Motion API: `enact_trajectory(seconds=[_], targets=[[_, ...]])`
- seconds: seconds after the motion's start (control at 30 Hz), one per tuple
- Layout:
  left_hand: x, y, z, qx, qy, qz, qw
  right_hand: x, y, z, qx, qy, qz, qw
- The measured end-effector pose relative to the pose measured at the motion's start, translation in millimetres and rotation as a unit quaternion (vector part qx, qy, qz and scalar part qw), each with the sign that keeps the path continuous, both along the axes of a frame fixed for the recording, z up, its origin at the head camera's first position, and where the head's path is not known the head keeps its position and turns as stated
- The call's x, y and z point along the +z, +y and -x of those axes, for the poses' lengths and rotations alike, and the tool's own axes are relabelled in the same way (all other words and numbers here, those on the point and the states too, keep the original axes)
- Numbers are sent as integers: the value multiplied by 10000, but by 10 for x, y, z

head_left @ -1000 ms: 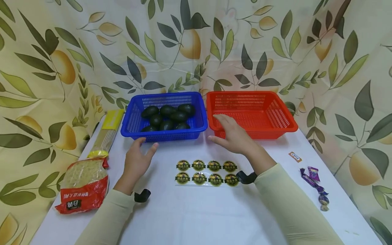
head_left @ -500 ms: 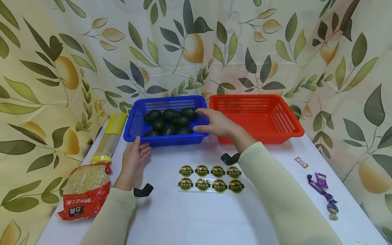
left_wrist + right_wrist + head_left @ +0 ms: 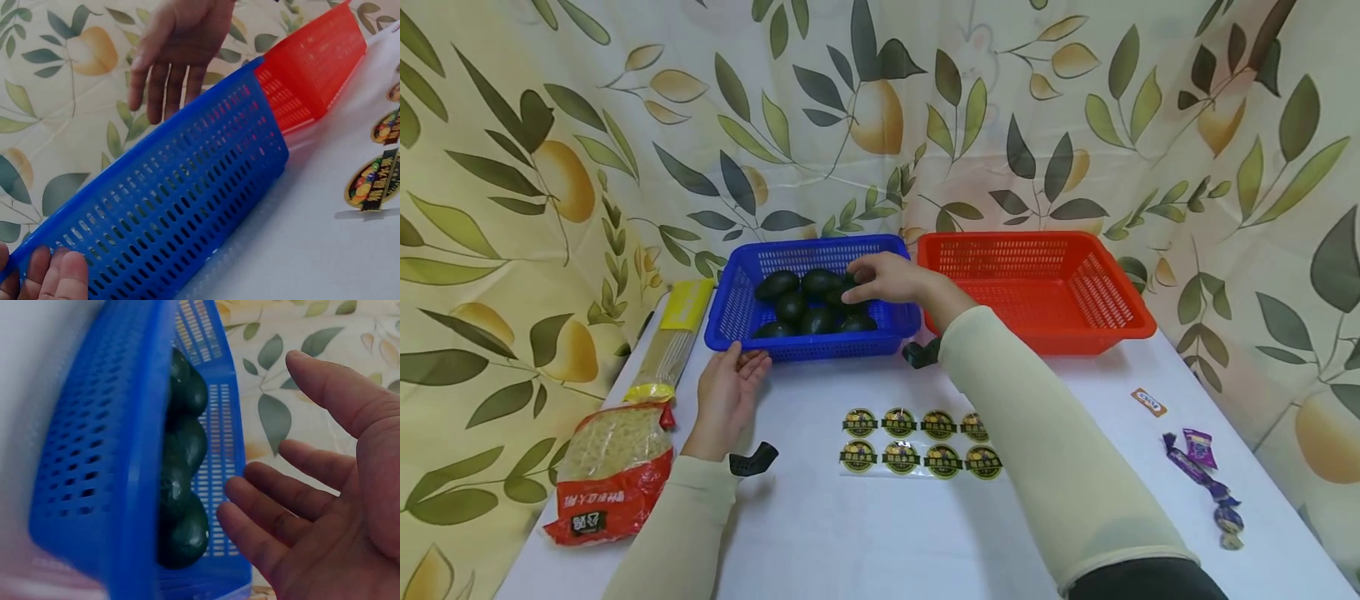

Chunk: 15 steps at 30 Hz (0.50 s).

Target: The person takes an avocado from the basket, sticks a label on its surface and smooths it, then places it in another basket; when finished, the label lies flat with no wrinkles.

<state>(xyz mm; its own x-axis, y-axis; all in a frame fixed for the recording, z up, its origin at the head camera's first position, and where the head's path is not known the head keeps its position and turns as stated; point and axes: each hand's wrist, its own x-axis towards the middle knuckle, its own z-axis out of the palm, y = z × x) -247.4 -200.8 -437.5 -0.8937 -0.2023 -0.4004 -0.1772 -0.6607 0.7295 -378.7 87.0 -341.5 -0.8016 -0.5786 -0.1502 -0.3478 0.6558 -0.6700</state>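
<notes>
A blue basket (image 3: 733,312) holds several dark green avocados (image 3: 793,304). My right hand (image 3: 883,281) reaches over its right side, fingers spread just above the avocados (image 3: 184,487); the right wrist view shows the palm (image 3: 325,506) open and holding nothing. My left hand (image 3: 730,387) lies on the table, its straight fingertips (image 3: 59,281) touching the front left wall of the blue basket (image 3: 187,212). A red basket (image 3: 1037,283) with nothing in it stands right beside the blue one. A sheet of round stickers (image 3: 917,442) lies on the white table in front of the baskets.
A red bag of noodles (image 3: 610,471) and a long yellow-topped pasta pack (image 3: 670,333) lie at the table's left edge. Purple wrapped sweets (image 3: 1202,471) and a small orange label (image 3: 1150,402) lie at the right. A leaf-print curtain hangs close behind the baskets.
My right hand moved left from the front of the red basket to over the avocados in the blue one. My left hand slid forward until its fingertips met the blue basket's wall.
</notes>
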Motion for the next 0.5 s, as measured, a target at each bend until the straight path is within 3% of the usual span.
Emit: enact_trajectory(seconds=[0.27,0.5], targets=[[47,-4,-6,-47,-161,78,9998,12,-144,351,211,-26,-234,9995],[83,-39,-8,-100,-323,318,9989,-164,-240,641,368,-146,-249,9989]])
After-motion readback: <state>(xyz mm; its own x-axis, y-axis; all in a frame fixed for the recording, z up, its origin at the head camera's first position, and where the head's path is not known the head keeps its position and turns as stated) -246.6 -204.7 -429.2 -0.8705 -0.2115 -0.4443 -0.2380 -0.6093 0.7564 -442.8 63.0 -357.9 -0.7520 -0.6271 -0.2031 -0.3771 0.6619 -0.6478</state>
